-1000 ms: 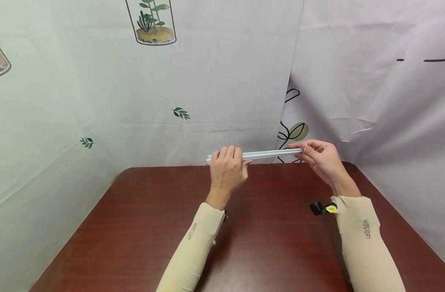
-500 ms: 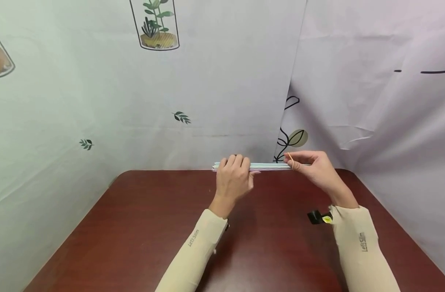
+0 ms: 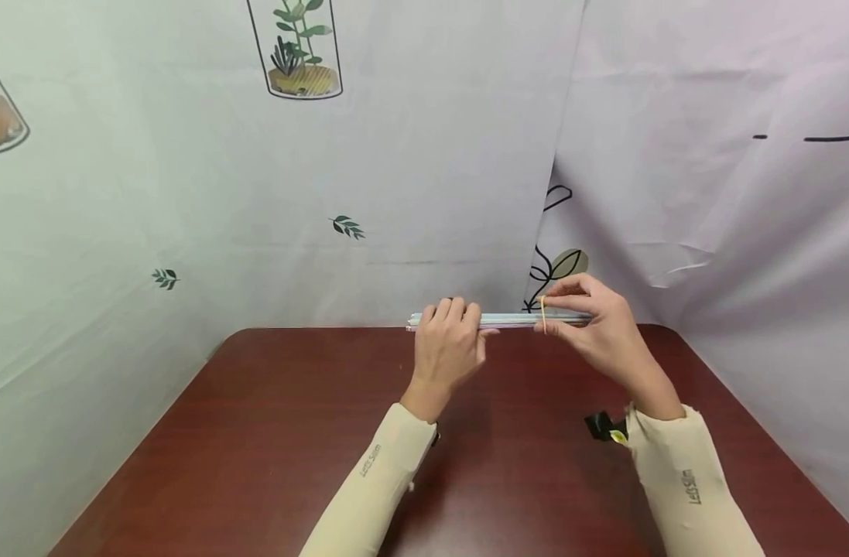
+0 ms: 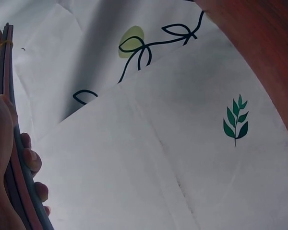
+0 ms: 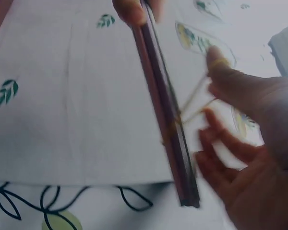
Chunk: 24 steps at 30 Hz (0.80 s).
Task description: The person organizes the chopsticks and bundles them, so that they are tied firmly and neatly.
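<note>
My left hand [image 3: 448,344] grips one end of a bundle of long thin sticks [image 3: 511,319], pale blue, white and lilac, held level above the table's far edge. Fingers wrap round the sticks [image 4: 20,172] in the left wrist view. At the bundle's other end, my right hand [image 3: 600,329] stretches a yellow rubber band [image 3: 544,316] between thumb and fingers. The right wrist view shows the band [image 5: 172,130] crossing the sticks [image 5: 156,91], its two strands drawn out to the right hand [image 5: 249,139]. That view is partly blurred.
A dark red wooden table [image 3: 292,433] lies below both hands. Behind it hangs a pale cloth [image 3: 431,155] printed with leaves and jars. A black wrist device [image 3: 597,425] shows at the right cuff.
The right hand has moved left along the bundle with the rubber band, and its thumb and fingers have spread apart, stretching the band. The view has tilted up slightly. The left hand keeps its grip.
</note>
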{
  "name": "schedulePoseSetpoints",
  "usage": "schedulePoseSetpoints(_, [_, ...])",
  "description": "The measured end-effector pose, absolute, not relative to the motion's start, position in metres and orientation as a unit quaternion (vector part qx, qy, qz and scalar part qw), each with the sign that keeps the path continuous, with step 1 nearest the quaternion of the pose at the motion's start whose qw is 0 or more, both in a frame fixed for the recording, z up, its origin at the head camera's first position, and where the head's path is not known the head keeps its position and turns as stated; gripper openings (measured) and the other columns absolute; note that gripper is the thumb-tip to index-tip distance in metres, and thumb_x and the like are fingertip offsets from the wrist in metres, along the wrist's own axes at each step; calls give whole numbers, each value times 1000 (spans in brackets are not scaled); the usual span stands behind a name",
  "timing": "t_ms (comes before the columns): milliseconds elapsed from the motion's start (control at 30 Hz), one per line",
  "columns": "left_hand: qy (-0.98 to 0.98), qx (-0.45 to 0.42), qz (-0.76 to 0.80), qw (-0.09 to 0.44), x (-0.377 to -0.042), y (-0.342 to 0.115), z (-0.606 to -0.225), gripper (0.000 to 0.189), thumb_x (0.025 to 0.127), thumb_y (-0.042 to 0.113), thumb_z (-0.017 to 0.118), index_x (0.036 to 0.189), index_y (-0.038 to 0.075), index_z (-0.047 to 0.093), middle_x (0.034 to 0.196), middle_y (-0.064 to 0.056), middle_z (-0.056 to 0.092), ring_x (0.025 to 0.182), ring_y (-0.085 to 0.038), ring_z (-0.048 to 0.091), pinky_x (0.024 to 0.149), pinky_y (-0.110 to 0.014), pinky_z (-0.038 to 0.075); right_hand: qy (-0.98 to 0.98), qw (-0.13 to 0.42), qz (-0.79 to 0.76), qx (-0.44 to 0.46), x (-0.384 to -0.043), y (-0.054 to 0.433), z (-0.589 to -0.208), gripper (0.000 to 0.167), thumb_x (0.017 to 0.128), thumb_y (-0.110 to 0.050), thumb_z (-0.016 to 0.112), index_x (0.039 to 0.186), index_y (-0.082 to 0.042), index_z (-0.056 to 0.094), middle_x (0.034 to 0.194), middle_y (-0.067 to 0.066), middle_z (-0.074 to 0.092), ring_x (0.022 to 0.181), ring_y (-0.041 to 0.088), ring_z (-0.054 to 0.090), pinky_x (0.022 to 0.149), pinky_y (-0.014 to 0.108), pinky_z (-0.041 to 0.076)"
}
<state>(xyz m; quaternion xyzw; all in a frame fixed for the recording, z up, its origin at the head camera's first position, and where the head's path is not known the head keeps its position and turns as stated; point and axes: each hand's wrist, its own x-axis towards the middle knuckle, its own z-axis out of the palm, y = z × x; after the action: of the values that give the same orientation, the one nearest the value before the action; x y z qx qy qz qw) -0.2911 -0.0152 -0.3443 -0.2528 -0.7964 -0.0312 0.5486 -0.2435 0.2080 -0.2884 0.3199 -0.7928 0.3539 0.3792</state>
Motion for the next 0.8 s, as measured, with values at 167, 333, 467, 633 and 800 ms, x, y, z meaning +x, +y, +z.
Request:
schedulePoseSetpoints(167, [-787,-249,-44,563,-288,-16,-338,48,97,52,45,72,11,50,70,-3,48,65,-22,50,63,-34,41,-705,439,359,426,-245,192,-290,12,74,5,82,84,2,78,92,13,71,82,15,65,71,13,47])
schedulePoseSetpoints(333, [-787,-225,-60,571,-283,-18,-327,34,91,38,57,72,11,50,69,-3,48,65,-23,51,63,-35,42,-672,511,314,435,-247,180,-294,33,90,-31,73,77,-1,77,79,8,69,72,24,62,75,28,41])
schedulePoseSetpoints(467, [-797,-201,-64,566,-280,-19,-319,30,87,36,62,72,11,52,71,-3,50,65,-24,51,61,-35,42,-666,546,319,395,-246,176,-295,37,87,-38,76,77,-2,77,70,6,66,61,20,56,70,31,34])
schedulePoseSetpoints(633, [-795,-188,-61,574,-277,-19,-310,35,85,41,65,71,12,53,70,-3,51,63,-23,50,58,-35,40,-670,538,369,354,-244,176,-293,41,80,-35,83,93,3,78,65,7,60,55,14,46,56,18,36])
schedulePoseSetpoints(800, [-793,-178,-48,581,-276,-15,-303,38,88,46,61,72,12,54,70,-2,51,62,-22,49,58,-34,39,-672,522,435,295,-239,177,-289,54,63,-2,91,114,2,72,65,11,57,62,7,52,58,9,45])
